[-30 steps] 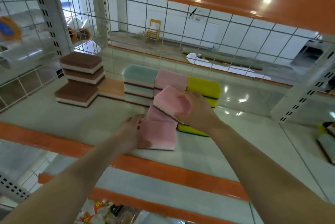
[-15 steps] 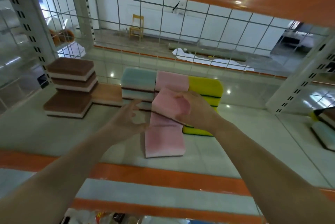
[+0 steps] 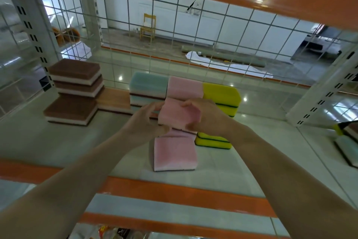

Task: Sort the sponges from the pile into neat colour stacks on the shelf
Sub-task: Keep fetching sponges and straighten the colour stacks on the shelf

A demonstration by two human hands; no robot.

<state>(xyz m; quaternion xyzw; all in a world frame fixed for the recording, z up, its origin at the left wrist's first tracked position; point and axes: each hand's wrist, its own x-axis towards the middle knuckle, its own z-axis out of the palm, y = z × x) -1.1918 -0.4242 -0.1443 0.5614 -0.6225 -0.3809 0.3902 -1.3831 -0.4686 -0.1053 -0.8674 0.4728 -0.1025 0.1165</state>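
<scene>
Left hand (image 3: 144, 122) moved up off the front pink sponge (image 3: 175, 154) since a second ago, now pinching left edge of held pink sponge (image 3: 177, 115). Right hand (image 3: 205, 117) gripping same sponge from right, fingers curled over top. Held above shelf (image 3: 58, 142), over low pink sponges, in front of rear pink stack (image 3: 185, 86). Blue-green stack (image 3: 148, 88) left, yellow stack (image 3: 221, 96) right, brown stacks (image 3: 74, 91) far left.
</scene>
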